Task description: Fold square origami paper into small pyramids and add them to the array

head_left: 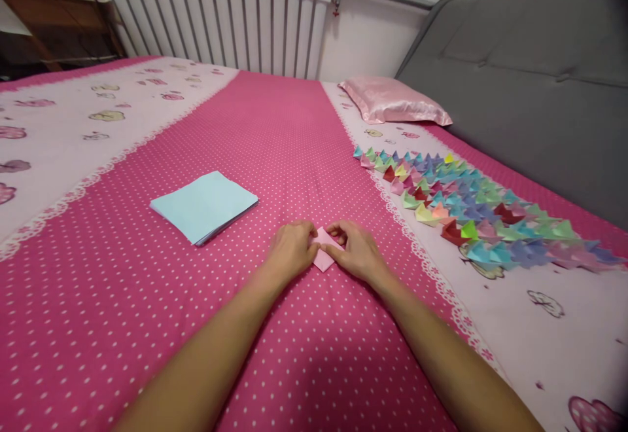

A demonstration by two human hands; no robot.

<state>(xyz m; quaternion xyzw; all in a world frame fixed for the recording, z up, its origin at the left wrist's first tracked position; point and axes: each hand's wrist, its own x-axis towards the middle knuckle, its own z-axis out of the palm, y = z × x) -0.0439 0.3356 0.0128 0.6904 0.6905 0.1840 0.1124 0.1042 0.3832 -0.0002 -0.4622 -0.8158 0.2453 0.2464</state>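
Note:
A small pink folded paper (324, 255) lies on the pink dotted bedsheet (275, 157) in front of me. My left hand (290, 249) presses its left side with curled fingers. My right hand (357, 249) holds its right side, fingertips pinched on the upper edge. Most of the paper is hidden under the two hands. A stack of light blue square paper sheets (203, 205) lies to the left of my hands, apart from them.
Several rows of folded paper pieces in many colours (471, 213) cover the white strip of the sheet at the right. A pink satin pillow (392, 100) lies beyond them. A grey padded headboard (530, 72) stands at the right, a white radiator (220, 16) at the back.

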